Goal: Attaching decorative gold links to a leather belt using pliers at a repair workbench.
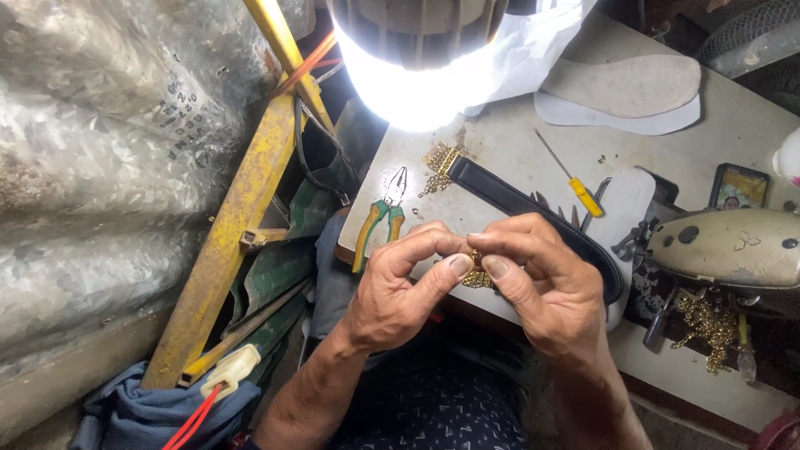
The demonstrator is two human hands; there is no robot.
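My left hand (398, 287) and my right hand (546, 279) meet over the near edge of a white worktable (500, 142). Both pinch a small gold-coloured metal piece (477, 275) between thumbs and forefingers. Just behind my right hand, a black strap (508, 198) runs diagonally across the table, with a gold chain ornament (439, 162) at its far end. Pliers with green and orange handles (382, 221) lie on the table left of my hands.
A yellow-handled screwdriver (575, 185) lies behind the strap. Two shoe insoles (625, 92) sit at the back. A sewing machine head (725, 246) stands right, with a gold chain (708, 325) below it. A bright lamp (417, 50) hangs overhead. A yellow metal frame (242, 208) stands left.
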